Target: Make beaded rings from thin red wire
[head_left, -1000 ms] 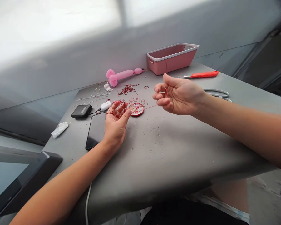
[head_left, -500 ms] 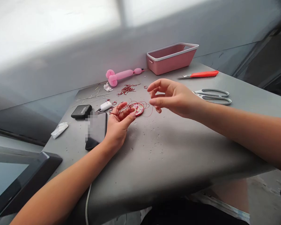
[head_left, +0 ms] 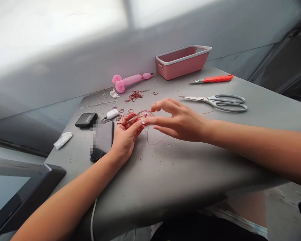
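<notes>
Loops of thin red cord point(head_left: 128, 121) lie bunched in my left hand point(head_left: 125, 135), whose thumb and fingers are closed on them. Just beyond the fingertips shows a small round red-rimmed piece point(head_left: 144, 113) with a pale, pink-dotted face, partly covered by cord and fingers. My right hand point(head_left: 178, 120) reaches in from the right, its fingers spread apart. One of its fingertips is close to the left thumb and the cord; whether it touches them I cannot tell. A loose loop of cord hangs below the right fingers.
Grey scissors point(head_left: 213, 100) and a red-handled cutter knife point(head_left: 217, 79) lie on the right. A pink basket point(head_left: 183, 65), a pink balloon figure point(head_left: 130, 80) and red cord scraps point(head_left: 136, 96) are behind. Left are a phone point(head_left: 102, 140), black case point(head_left: 86, 119) and white earbud case point(head_left: 112, 113).
My right hand has moved left and down to the cord by my left hand, uncovering the scissors' blades. A cord loop now hangs below it. My left hand keeps its hold.
</notes>
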`<state>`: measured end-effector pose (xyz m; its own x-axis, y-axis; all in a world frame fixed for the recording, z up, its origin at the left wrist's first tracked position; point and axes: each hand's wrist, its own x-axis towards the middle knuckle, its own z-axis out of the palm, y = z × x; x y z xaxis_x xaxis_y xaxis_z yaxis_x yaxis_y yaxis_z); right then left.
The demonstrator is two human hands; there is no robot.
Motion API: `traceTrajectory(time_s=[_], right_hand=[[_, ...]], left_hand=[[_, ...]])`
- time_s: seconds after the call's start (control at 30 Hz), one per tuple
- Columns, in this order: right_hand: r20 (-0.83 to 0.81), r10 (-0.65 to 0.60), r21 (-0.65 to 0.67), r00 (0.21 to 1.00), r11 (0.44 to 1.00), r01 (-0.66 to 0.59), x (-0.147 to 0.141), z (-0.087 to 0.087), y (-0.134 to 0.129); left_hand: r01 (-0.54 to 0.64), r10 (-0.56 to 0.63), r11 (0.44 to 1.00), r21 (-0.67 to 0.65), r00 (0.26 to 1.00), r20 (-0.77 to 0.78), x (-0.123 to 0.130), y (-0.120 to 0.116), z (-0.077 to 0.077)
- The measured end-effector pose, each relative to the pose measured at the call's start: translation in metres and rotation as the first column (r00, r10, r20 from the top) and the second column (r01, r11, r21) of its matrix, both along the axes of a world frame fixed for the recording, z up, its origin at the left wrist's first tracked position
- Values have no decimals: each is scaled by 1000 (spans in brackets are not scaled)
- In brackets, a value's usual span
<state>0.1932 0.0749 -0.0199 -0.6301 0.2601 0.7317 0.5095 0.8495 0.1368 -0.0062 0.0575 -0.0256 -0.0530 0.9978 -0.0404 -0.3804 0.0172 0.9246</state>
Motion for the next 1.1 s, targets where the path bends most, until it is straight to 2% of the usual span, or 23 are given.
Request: traceTrajectory(time_s=[0.17,0.27,0.33,0.43,0.5,0.57,0.63,0.73,0.8,0.87,0.93,1.03,1.1], right_hand=[[-13,59,19,998,998,-59,-1,1,2],[-137,149,-125,979,978,-166,1,6,1],[-285,137,-291,949,931,-222,1,10,1],[-474,-51,-558,879,790,-255,1,16,0],[-549,-209,-702,809,642,-310,0,20,2],[-600,-333,-771,727,482,-416,0,22,7],[-638,-412,-770,650,365,-524,1,23,13],[-662,-496,-735,562,280,-618,6,23,23],[-648,-534,-730,543,232,-643,9,23,30],[-642,-553,-722,531,203,-661,12,22,36],[-653,-561,-705,509,206,-679,17,20,44],[-655,-569,-719,498,265,-643,32,19,61],[-605,-599,-783,525,327,-529,48,19,75]], left_hand=[[53,-54,998,-25,997,-58,1,-3,-1],[107,-105,994,11,990,-97,2,-5,-1],[110,-106,993,31,989,-105,1,-5,-2],[66,-61,997,44,993,-99,-1,-3,-2],[43,-36,997,62,993,-109,-2,-3,-2],[24,-15,997,72,992,-122,-3,-2,-1],[2,5,998,60,993,-121,-3,-2,1],[-34,36,999,23,995,-90,-2,0,2],[-54,54,999,9,997,-63,-3,1,2],[-73,73,997,2,996,-45,-3,4,2],[-92,92,996,-11,995,-30,-5,5,2],[-89,90,995,-44,996,15,-9,8,3],[-63,66,997,-49,997,47,-11,9,4]])
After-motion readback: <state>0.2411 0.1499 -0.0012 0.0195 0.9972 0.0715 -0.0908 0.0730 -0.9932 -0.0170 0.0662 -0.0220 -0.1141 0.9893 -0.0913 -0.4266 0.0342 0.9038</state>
